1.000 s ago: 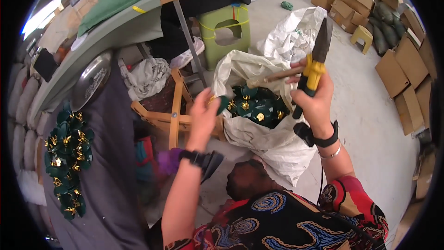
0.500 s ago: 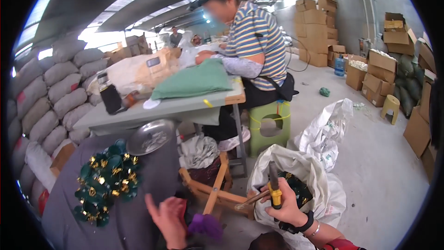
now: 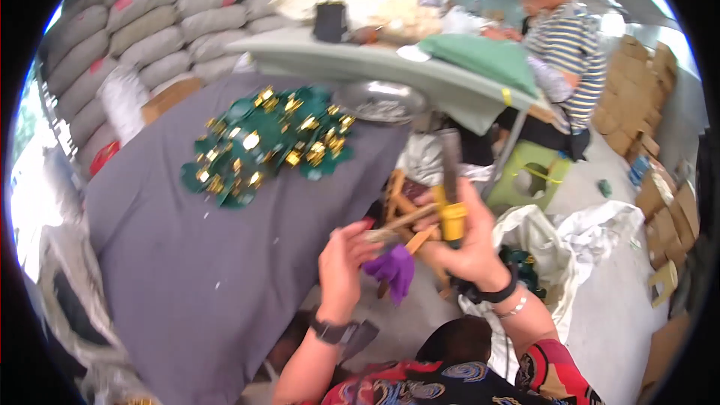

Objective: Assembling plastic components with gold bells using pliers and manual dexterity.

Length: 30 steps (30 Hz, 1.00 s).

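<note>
Warehouse, sack stacks behind, grey cloth table (image 3: 202,270) with green-gold ornaments (image 3: 270,142). Right hand (image 3: 469,244) fingers clenched round yellow-handled tool (image 3: 452,195). Left hand (image 3: 341,266) pinches purple flower piece (image 3: 394,268) between hands. Risk: tool slips toward left fingers, piece drops.

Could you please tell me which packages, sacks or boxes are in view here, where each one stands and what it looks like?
Stacked sacks: along the far left wall, plump, grey-beige, a few with red patches.
Cardboard boxes: piled at the right edge behind the seated person, brown, rectangular.
White bag: on the floor right of the right hand, open and crumpled, with dark green pieces inside.
No screens or signs can be made out.
</note>
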Tool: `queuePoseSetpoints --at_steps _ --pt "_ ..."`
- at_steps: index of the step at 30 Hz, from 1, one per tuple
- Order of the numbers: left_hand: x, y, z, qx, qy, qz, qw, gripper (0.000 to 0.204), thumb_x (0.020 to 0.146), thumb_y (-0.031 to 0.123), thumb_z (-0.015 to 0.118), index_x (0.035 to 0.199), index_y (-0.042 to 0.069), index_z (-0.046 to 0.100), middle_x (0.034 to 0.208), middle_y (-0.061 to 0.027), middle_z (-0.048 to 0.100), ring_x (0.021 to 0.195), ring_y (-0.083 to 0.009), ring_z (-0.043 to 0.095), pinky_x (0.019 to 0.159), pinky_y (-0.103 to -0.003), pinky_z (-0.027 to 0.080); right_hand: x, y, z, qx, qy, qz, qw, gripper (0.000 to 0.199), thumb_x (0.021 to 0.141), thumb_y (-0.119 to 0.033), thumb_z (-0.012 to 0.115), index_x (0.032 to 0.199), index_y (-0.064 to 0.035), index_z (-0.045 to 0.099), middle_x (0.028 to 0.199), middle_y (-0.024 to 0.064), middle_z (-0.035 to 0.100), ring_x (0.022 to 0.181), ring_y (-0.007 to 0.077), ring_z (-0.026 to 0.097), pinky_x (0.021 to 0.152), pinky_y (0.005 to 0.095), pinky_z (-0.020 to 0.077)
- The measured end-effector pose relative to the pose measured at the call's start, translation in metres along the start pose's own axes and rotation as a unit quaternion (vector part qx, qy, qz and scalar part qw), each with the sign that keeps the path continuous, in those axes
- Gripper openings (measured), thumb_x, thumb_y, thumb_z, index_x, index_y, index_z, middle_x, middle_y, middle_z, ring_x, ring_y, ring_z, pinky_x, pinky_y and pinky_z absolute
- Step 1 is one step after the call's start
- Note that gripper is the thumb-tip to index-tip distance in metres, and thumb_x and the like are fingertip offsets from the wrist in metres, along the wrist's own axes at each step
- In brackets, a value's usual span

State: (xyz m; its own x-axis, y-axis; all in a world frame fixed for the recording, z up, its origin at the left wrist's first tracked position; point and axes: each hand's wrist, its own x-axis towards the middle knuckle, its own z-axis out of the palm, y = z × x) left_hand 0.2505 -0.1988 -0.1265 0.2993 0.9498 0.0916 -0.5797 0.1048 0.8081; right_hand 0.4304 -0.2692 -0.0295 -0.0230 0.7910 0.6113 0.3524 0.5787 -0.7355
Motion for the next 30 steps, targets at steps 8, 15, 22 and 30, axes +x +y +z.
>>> queuePoseSetpoints --at_steps 8,15,22,30 --pt "-0.031 -0.034 -0.01 0.064 -0.05 -0.041 0.996 0.022 0.097 0.018 0.055 0.104 0.0 0.065 0.089 -0.0093 0.071 0.072 -0.0178 0.067 0.065 -0.028 0.052 0.087 -0.01 0.121 -0.253 -0.166 -0.294 0.906 0.044 0.061 0.004 0.067 0.102 0.003 0.049 0.105 0.0153 0.046 0.097 0.0329 0.05 0.07 0.0377 0.0495" --pt "-0.022 -0.03 -0.012 0.093 -0.12 -0.079 0.985 0.015 0.092 0.01 0.062 0.1 -0.002 0.064 0.082 -0.003 0.066 0.075 -0.0095 0.061 0.068 -0.026 0.049 0.123 0.035 0.194 -0.359 -0.258 -0.359 0.822 0.017 0.064 -0.01 0.067 0.077 -0.003 0.059 0.09 0.0081 0.048 0.09 0.0238 0.049 0.065 0.0312 0.045" --pt "-0.019 -0.036 -0.005 0.118 -0.144 -0.062 0.98 0.015 0.094 0.015 0.061 0.097 0.0 0.065 0.077 -0.0006 0.064 0.068 -0.0047 0.055 0.061 -0.023 0.044 0.142 0.066 0.21 -0.261 -0.354 -0.258 0.86 0.036 0.068 -0.035 0.077 0.086 -0.0047 0.068 0.098 0.0121 0.054 0.098 0.0288 0.05 0.077 0.0384 0.0477" --pt "-0.027 -0.063 -0.027 0.177 -0.133 0.038 0.974 0.011 0.093 0.008 0.06 0.097 -0.001 0.064 0.08 -0.0032 0.067 0.069 -0.0116 0.062 0.061 -0.024 0.048 0.104 0.059 0.225 -0.259 -0.305 -0.266 0.877 0.063 0.073 -0.042 0.073 0.117 -0.0024 0.05 0.111 0.0155 0.052 0.108 0.0315 0.048 0.089 0.044 0.0411"
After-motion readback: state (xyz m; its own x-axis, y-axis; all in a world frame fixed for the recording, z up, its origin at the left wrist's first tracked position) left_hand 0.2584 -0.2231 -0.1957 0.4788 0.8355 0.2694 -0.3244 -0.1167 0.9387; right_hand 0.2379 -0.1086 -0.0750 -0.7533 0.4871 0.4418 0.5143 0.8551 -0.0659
